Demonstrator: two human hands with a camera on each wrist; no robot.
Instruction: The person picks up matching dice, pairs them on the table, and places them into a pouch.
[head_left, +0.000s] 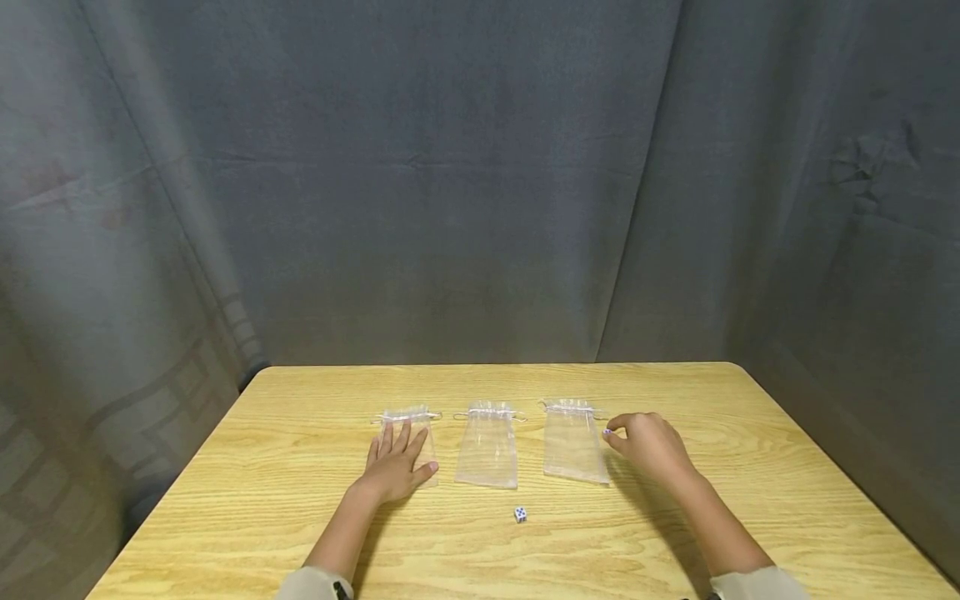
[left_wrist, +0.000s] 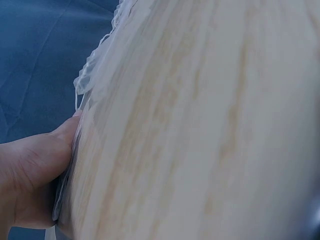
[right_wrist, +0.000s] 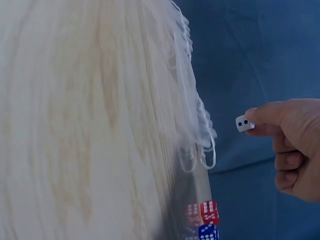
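My left hand [head_left: 397, 468] rests flat, fingers spread, on the left sheer drawstring pouch [head_left: 408, 414], covering much of it. Between thumb and forefinger my right hand [head_left: 654, 448] pinches a small white die [right_wrist: 243, 123] with blue pips, its other fingers curled in. That die is held just off the right edge of the right pouch [head_left: 573, 450], raised above the table in the right wrist view. A middle pouch [head_left: 486, 454] lies flat between the other two. Nearer the front, a second white die [head_left: 521, 515] with blue pips sits on the table.
In the right wrist view, a red die [right_wrist: 209, 212] and a blue die [right_wrist: 207, 232] stand on the wooden table [head_left: 315, 500] beyond the pouch cords; my right hand hides them in the head view. Grey curtains [head_left: 450, 208] hang behind the table and at both sides.
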